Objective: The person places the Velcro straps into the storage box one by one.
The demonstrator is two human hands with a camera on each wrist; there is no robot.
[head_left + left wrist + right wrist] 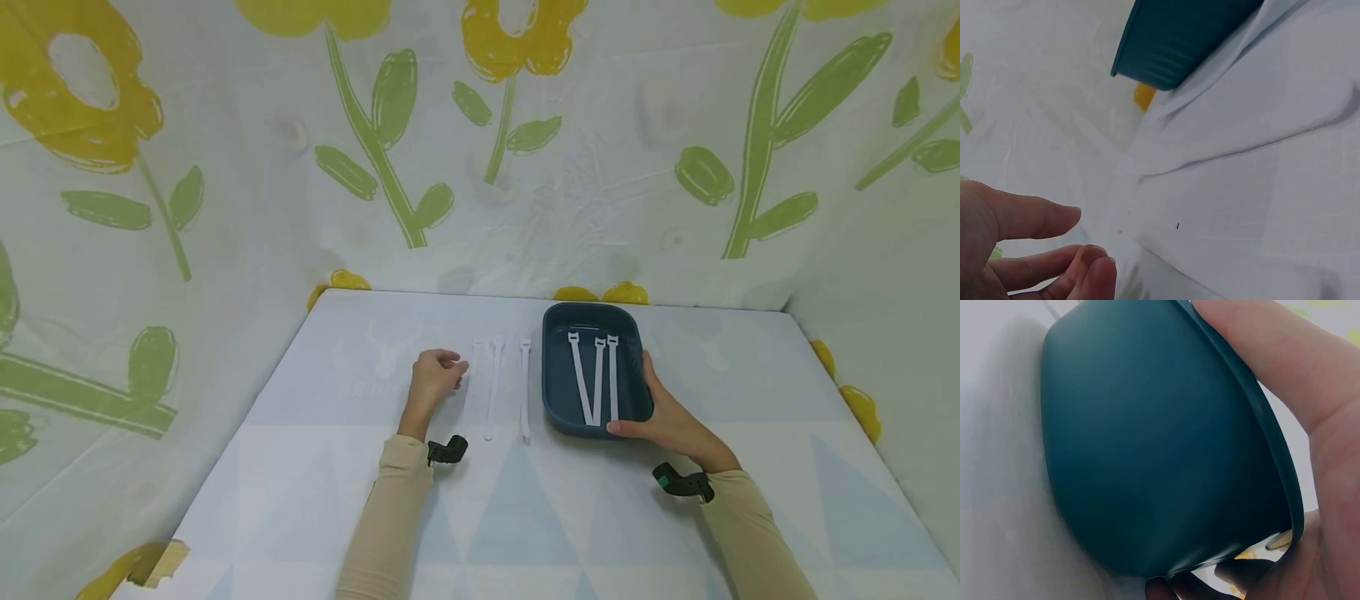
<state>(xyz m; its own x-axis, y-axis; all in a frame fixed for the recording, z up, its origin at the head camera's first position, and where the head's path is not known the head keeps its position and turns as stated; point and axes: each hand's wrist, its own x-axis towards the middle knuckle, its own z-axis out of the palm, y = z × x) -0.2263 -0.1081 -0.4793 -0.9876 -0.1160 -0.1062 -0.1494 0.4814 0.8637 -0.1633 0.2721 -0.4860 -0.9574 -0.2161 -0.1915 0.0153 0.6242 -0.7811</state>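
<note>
My right hand (670, 421) grips the near right corner of a dark teal tray (553, 418), thumb over the rim and fingers along the outer side. In the right wrist view the tray's wall (1147, 437) fills most of the picture. Three white cable straps (597, 383) with slotted heads lie inside it. Left of the tray, three more lie lengthwise on the table: a right one (525, 383), a middle one (492, 392) and a faint left one (469, 392). My left hand (435, 380) hovers beside the left strap; a gap shows between thumb and fingers, holding nothing.
The white and pale blue patterned table (337, 500) runs up to a flower-print curtain (585, 192) behind it. More curtain hangs at both sides. A small tan piece (168, 562) is at the table's near left edge.
</note>
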